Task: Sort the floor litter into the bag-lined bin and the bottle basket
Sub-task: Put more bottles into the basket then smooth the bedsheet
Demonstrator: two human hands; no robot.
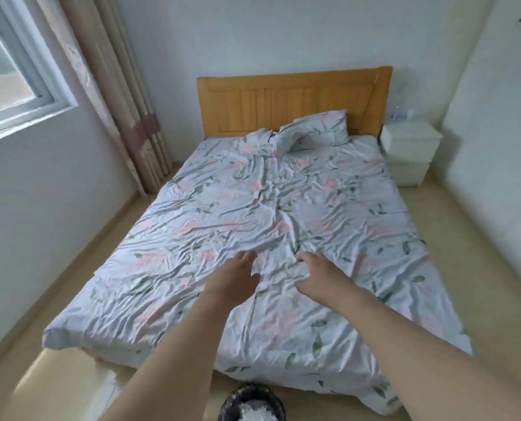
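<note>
Reaching over the floral bedsheet (253, 214), the left hand (234, 281) hangs open and empty; beside it the right hand (320, 278), fingers loosely spread, holds nothing. Below, the bag-lined bin (251, 404) sits on the floor between the forearms. No litter shows; likely light, crushable, best pinched gently.
</note>
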